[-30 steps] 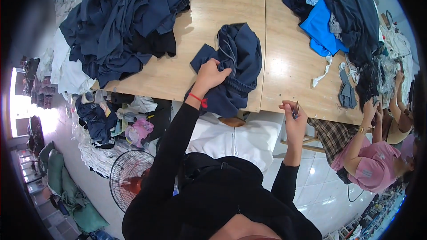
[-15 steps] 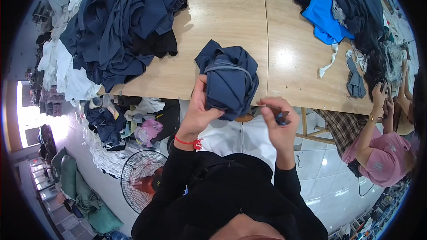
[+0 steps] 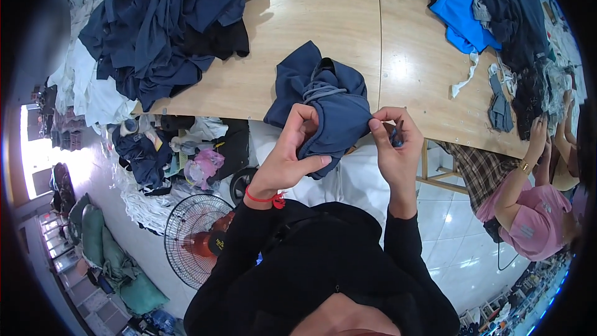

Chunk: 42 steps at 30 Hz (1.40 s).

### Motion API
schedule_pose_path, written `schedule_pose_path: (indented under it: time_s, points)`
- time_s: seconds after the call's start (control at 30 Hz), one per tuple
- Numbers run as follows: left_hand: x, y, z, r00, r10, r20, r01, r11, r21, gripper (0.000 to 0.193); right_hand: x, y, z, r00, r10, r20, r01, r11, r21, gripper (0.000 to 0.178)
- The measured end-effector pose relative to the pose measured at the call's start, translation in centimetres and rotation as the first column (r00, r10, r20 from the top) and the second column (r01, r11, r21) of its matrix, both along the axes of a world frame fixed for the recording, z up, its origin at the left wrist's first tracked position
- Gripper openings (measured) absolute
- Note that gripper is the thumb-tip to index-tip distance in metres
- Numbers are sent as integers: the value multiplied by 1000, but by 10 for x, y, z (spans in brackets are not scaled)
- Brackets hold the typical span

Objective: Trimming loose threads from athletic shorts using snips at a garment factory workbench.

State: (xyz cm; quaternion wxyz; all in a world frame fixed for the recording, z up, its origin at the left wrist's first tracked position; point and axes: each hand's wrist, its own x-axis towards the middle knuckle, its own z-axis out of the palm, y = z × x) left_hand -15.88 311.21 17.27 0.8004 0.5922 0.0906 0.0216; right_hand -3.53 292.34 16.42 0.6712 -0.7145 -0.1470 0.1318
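Observation:
A navy garment lies bunched at the near edge of the table, part of it hanging over. Its grey-blue drawn band or cord shows on top. My left hand, a red string bracelet at its wrist, grips the near left side with fingers curled in the cloth and thumb on top. At the garment's right edge, my right hand pinches the cloth between thumb and forefinger. Tucked in that same hand is a small dark blue tool, which looks like thread snips, partly hidden by the fingers.
A large navy clothing pile covers the table's left. Navy and bright blue clothes lie at the far right, near a grey strip. A fan stands at lower left. A co-worker in pink works on the right.
My right hand has come up to the garment and now pinches its right edge. My left hand has shifted its grip, and the garment has been turned and opened out somewhat.

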Motion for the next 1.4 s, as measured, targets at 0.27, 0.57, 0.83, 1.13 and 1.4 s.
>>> schedule_pose_path:
  time_s: [0.27, 0.57, 0.83, 1.13, 1.4]
  points:
    - [-11, 16, -12, 990, -125, 70, 124, 992, 8, 33, 9, -25, 5, 914, 398, 83, -385, 913, -133, 8]
    - [-4, 18, 15, 697, -701, 151, 585, 678, 444, 30, 34, -11, -44, 998, -60, -13, 59, 993, -104, 18]
    - [12, 13, 22, 311, -749, 585, 788, 547, 282, 28, 39, -32, -85, 612, 745, -265, -760, 647, 64, 21]
    - [-12, 14, -16, 746, -167, 645, 521, 750, -408, 34, 3, -64, -99, 479, 861, -171, -784, 507, 358, 16]
    - [-29, 2, 1, 988, 119, 99, -109, 989, -102, 54, 6, -96, -101, 394, 889, -233, -899, 425, 101, 24]
